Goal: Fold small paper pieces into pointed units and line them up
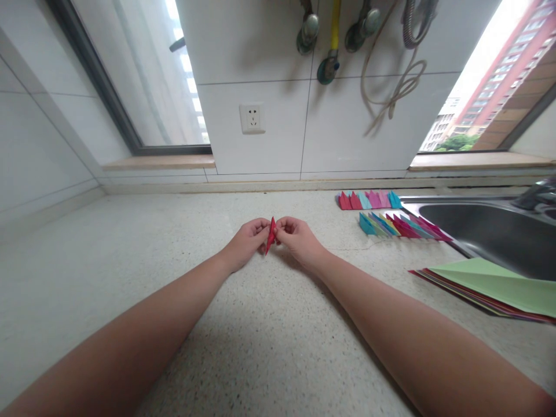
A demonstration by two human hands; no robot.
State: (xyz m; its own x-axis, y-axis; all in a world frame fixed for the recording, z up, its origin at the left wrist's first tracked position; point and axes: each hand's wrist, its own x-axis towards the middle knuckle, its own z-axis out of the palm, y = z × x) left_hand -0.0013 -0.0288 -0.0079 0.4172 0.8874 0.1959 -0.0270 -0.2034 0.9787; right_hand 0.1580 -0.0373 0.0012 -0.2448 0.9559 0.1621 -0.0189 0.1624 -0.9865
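Note:
A small red piece of folded paper (271,234), narrow and pointed at both ends, is held between my two hands just over the speckled countertop (260,324). On its left side, my left hand (251,240) pinches it between thumb and fingers. My right hand (297,237) grips it from the right, thumb and fingertips pressed together. The fingertips hide part of the paper.
Two rows of folded paper pieces, a back row (369,200) and a front row (402,226), lie to the right. Beyond them is a steel sink (460,226) with a faucet (538,194). A stack of coloured paper (490,284) overlaps the sink's near edge. A socket (252,119) is on the wall.

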